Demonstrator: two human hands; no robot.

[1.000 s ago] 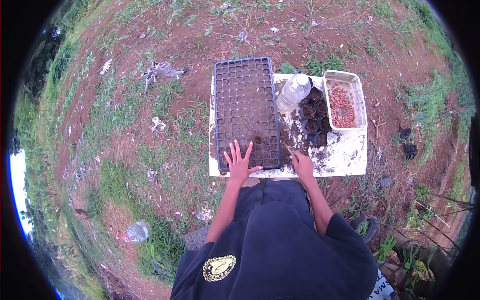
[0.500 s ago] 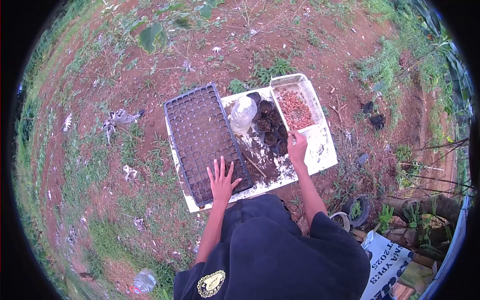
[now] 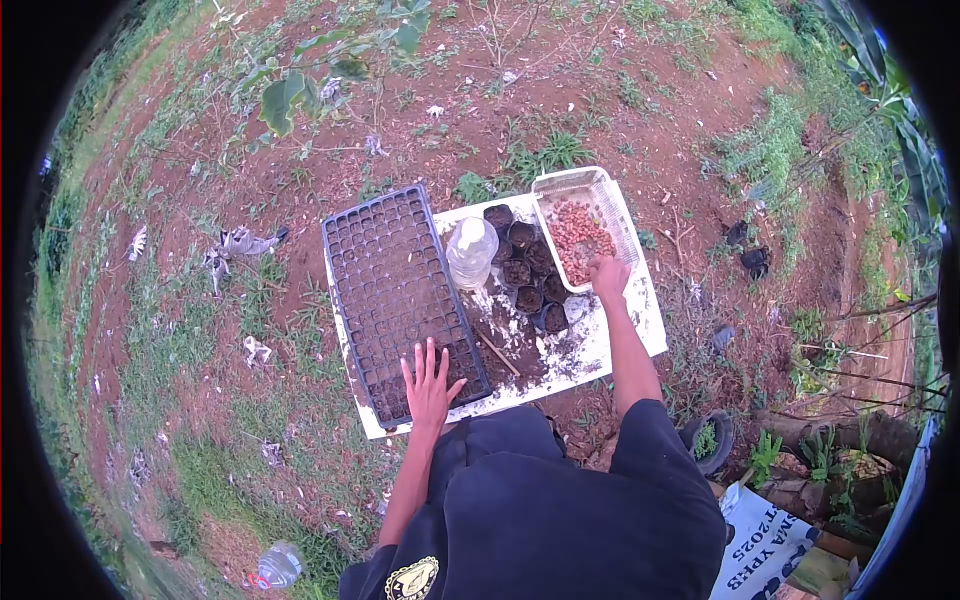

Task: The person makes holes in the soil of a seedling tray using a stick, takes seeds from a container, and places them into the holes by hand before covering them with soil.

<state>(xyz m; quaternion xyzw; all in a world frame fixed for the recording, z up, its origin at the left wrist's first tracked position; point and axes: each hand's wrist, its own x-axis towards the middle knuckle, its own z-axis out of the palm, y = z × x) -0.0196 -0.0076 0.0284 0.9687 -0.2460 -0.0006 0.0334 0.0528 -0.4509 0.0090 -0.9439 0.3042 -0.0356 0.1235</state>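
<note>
My left hand [image 3: 430,393] lies with fingers spread on the near end of a dark seedling tray [image 3: 393,285] filled with soil. My right hand [image 3: 608,275] reaches into the near end of a white basket [image 3: 627,232] of reddish seeds [image 3: 577,232]. Its fingers are pressed together, and what they hold, if anything, is hidden. Between tray and basket stand a clear bottle [image 3: 472,256] and several black pots of soil [image 3: 529,299]. A thin stick [image 3: 497,353] lies on the soil-strewn white board [image 3: 643,322], right of the tray.
Bare reddish ground and weeds surround the board. A leafy plant [image 3: 285,100] rises beyond it at the upper left. A plastic jug [image 3: 279,566] lies at the lower left. At the lower right are a round pot [image 3: 708,442] and a printed white sheet [image 3: 757,540].
My right hand has let go of the stick, now on the board, and moved up and right into the basket. My left hand stays on the tray. The view has turned.
</note>
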